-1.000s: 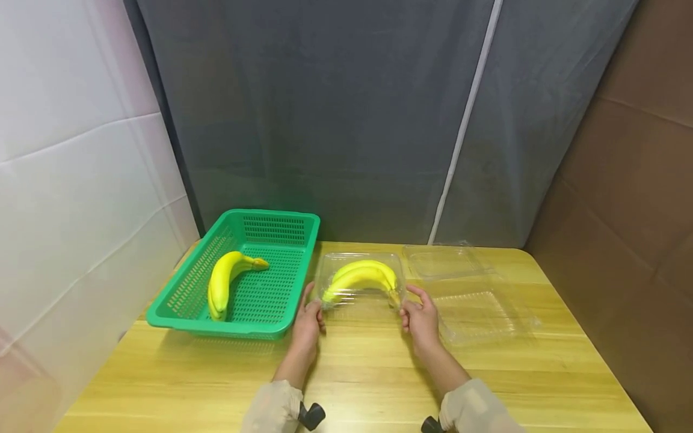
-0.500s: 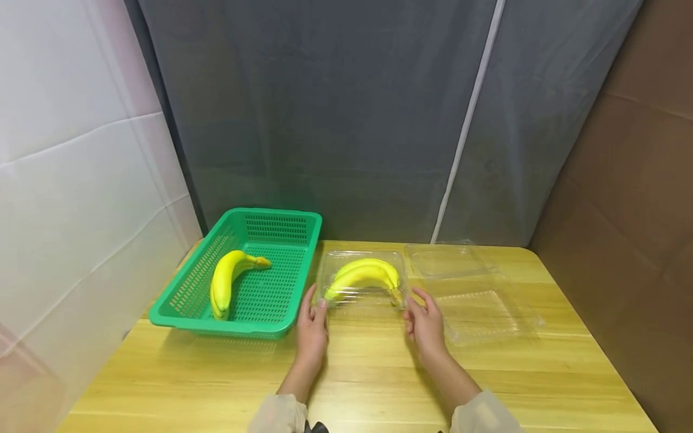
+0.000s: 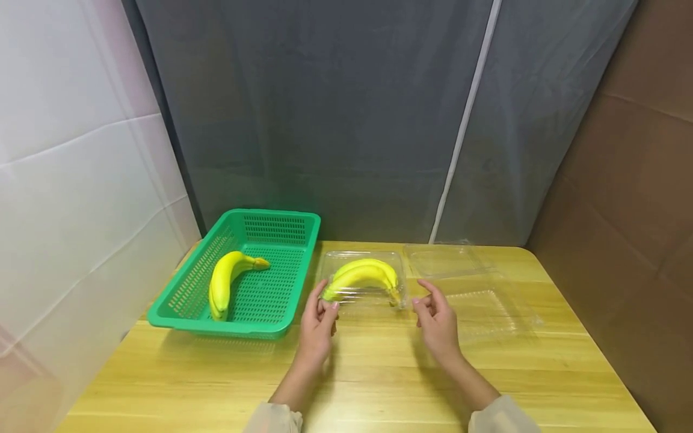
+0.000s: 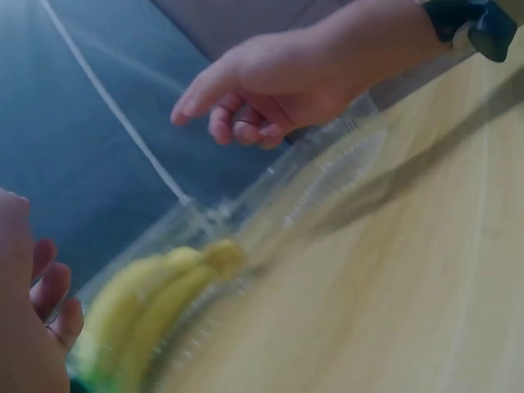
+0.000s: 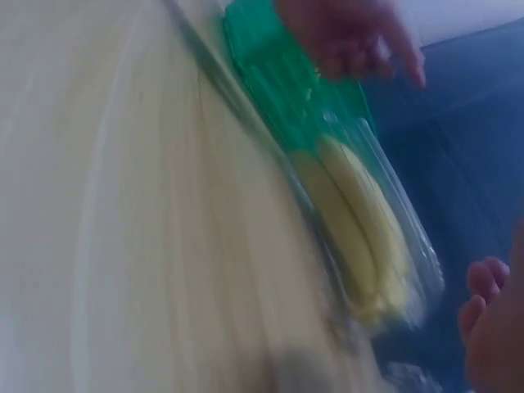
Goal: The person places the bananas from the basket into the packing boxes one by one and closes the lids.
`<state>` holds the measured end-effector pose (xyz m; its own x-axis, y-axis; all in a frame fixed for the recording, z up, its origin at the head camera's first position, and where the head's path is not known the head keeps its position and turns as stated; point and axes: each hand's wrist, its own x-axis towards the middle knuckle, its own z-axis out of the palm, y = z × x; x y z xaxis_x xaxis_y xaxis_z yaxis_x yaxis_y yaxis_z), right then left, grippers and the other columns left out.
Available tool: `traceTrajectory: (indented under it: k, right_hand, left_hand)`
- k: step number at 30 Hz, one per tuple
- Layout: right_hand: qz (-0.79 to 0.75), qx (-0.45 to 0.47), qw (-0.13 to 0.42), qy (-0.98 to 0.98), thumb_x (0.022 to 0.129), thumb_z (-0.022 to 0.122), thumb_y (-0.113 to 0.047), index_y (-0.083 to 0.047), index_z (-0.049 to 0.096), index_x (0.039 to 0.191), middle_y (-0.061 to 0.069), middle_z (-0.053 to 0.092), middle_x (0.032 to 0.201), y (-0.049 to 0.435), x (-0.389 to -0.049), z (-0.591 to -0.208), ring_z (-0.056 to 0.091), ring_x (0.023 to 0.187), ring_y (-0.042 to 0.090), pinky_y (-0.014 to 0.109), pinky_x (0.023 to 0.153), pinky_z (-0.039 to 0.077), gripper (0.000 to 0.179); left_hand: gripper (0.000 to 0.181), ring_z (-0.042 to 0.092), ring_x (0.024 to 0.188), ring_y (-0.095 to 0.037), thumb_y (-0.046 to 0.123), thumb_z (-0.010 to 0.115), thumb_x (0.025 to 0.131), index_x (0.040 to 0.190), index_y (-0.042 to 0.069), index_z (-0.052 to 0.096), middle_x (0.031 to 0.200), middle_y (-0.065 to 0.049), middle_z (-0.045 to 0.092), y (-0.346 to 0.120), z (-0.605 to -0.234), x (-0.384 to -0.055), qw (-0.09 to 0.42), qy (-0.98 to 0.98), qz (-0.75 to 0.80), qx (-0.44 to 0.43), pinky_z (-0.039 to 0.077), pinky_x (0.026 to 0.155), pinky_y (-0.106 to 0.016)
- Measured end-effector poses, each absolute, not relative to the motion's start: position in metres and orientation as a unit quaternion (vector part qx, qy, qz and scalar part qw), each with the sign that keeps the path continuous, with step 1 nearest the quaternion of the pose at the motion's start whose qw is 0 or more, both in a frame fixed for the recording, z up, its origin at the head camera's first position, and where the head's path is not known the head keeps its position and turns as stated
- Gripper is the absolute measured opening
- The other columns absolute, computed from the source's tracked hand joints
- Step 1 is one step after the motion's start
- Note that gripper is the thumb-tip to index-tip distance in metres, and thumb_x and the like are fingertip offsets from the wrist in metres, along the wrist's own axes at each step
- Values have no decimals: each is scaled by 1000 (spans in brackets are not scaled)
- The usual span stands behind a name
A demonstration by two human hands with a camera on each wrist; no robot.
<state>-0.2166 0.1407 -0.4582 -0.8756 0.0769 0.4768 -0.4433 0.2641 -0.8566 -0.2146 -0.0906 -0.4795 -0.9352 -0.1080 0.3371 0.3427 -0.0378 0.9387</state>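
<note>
Left hand [image 3: 316, 334] and right hand [image 3: 441, 331] just beside clear plastic box [image 3: 360, 296], fingers [image 3: 432, 289] relaxed, bananas [image 3: 360, 276] inside, green basket [image 3: 233, 327] to the left, wooden desk [image 3: 373, 379] below

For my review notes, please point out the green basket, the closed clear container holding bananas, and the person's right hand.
Green basket [image 3: 249, 329]: head view, on its near rim.
Clear container [image 3: 363, 254]: head view, on its far edge.
Right hand [image 3: 438, 325]: head view, middle of the hand.
</note>
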Motion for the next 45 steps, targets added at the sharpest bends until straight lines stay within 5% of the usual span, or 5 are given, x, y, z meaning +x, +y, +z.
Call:
traceTrajectory:
  k: [6,16,23,33,45]
  right_hand:
    - [496,164,297,-800,92,63,-1,-6,58,130,1,61,78,172,-230,-477,47,55,7,23,46,40,39]
    - [389,119,360,-840,89,68,-2,-6,63,124,0,62,85,230,-232,-481,55,71,9,10,60,42,36]
    - [334,104,366,-862,88,68,-3,-4,64,122,8,64,92,266,-240,-476,58,78,19,19,63,44,34]
    - [282,84,307,-905,89,67,-5,-1,58,126,19,59,110,313,-256,-462,56,97,36,48,71,45,38]
    - [257,63,254,-930,89,69,-10,3,55,127,34,48,127,348,-261,-456,41,111,54,66,89,33,43]
  left_hand:
    - [58,46,60,-11,-2,56,95,148,10,36,79,-16,53,-108,-452,-202,174,-694,-687,-124,43,52,-21]
    - [64,52,75,-15,2,68,90,146,16,41,97,-11,57,-176,-422,-201,242,-777,-575,-91,46,63,-20]
    - [65,55,90,-25,5,71,87,145,10,43,119,-17,51,-228,-404,-210,264,-854,-444,-58,43,71,-15]
    - [67,47,109,-48,23,70,92,148,7,38,137,-29,34,-282,-395,-225,192,-908,-367,-57,48,75,-56]
    - [70,44,113,-60,22,68,93,148,0,33,148,-35,25,-324,-403,-250,91,-925,-360,-86,46,82,-65]
